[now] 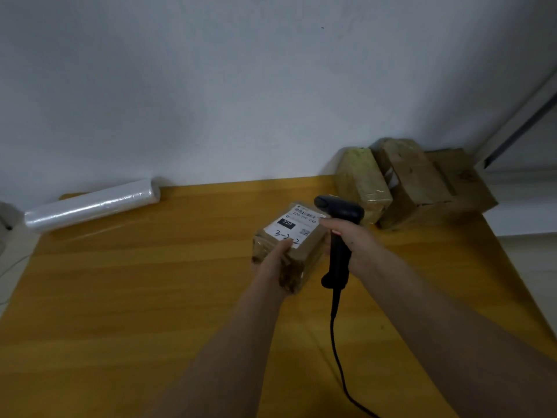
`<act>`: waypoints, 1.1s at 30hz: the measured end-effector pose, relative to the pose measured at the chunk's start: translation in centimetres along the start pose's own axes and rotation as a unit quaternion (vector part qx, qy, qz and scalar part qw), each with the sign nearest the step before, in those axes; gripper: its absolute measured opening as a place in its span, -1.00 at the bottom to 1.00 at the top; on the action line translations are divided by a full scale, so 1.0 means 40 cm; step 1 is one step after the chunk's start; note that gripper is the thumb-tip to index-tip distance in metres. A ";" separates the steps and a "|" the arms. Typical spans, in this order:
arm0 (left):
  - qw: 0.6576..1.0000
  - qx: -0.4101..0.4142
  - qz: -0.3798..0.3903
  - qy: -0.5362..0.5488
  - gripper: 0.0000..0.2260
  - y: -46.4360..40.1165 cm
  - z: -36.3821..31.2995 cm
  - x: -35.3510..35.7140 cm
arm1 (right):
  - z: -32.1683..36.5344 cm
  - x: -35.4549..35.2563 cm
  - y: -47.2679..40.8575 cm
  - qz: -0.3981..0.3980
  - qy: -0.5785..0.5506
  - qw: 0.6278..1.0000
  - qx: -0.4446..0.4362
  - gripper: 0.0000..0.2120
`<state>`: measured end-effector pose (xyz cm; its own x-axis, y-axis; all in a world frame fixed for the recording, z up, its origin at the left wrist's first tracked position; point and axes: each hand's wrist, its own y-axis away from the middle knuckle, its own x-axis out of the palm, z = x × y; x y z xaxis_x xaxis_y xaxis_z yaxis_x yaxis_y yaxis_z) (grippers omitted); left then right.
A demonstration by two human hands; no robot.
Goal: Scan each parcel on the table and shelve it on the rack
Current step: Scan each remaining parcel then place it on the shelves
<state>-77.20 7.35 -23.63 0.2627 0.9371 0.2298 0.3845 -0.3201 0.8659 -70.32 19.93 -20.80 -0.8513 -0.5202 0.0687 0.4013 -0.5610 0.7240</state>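
Brown cardboard parcel wrapped in clear tape [289, 251] sits gripped in the left hand [271, 263], thumb on its white label [294, 226], above the yellow wooden surface [150, 297]. Right hand [352, 242] fingers wrap the black corded scanner [339, 236], its head just beyond them; best tilt the label squarely toward it, thumb off the code.

Wood table [135, 312] w/ film roll [92, 205], three boxes [416, 185] at back.

Clear plastic film roll [92, 204] lying at table's far-left edge by white wall [211, 86] — window frame [518, 128] far right.
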 end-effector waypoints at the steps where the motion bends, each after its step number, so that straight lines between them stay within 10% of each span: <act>1: 1.000 -0.002 -0.005 -0.017 -0.58 0.005 0.031 0.006 | -0.006 -0.017 0.001 0.002 -0.001 1.000 0.002 -0.70; 8: 0.976 -0.066 -0.005 -0.209 -0.24 0.033 0.166 0.022 | -0.037 -0.147 0.033 -0.009 0.038 0.999 0.021 -0.66; 13: 0.977 0.053 -0.068 -0.193 -0.17 0.006 0.158 0.043 | -0.039 -0.197 0.044 0.004 0.046 0.999 0.003 -0.84; 33: 0.973 0.058 -0.101 -0.200 -0.48 0.017 0.207 0.033 | 0.015 -0.190 0.221 0.092 0.317 0.940 -0.085 -0.82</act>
<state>-69.27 7.21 -26.40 0.4863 0.8607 -0.1505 0.5548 -0.1711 0.8142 -60.52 19.33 -14.51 -0.4105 -0.8678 -0.2802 0.6164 -0.4905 0.6160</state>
